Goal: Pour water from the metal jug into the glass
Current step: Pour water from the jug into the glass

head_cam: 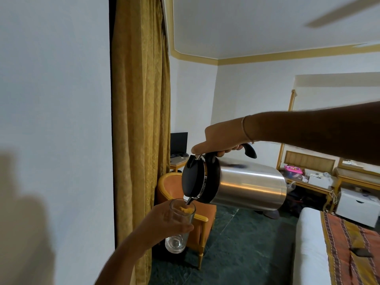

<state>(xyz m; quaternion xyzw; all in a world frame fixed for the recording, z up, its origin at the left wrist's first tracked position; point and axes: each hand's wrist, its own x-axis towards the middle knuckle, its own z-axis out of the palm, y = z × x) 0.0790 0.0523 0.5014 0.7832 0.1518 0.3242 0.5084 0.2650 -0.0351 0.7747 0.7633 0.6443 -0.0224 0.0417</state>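
Observation:
The metal jug [248,185] is steel with a black lid and black handle, and it lies tipped almost on its side in mid-air. My right hand [221,140] grips its handle from above. The spout points down-left, right over the rim of a clear tall glass [180,225]. A thin stream of water runs from the spout into the glass, and a little water sits at its bottom. My left hand [164,220] is wrapped around the middle of the glass and holds it upright below the jug.
A gold curtain [141,112] hangs just left of the glass beside a white wall. An orange wooden armchair [203,219] stands behind the glass. A bed with a striped runner [347,249] fills the lower right. A desk and shelves line the far wall.

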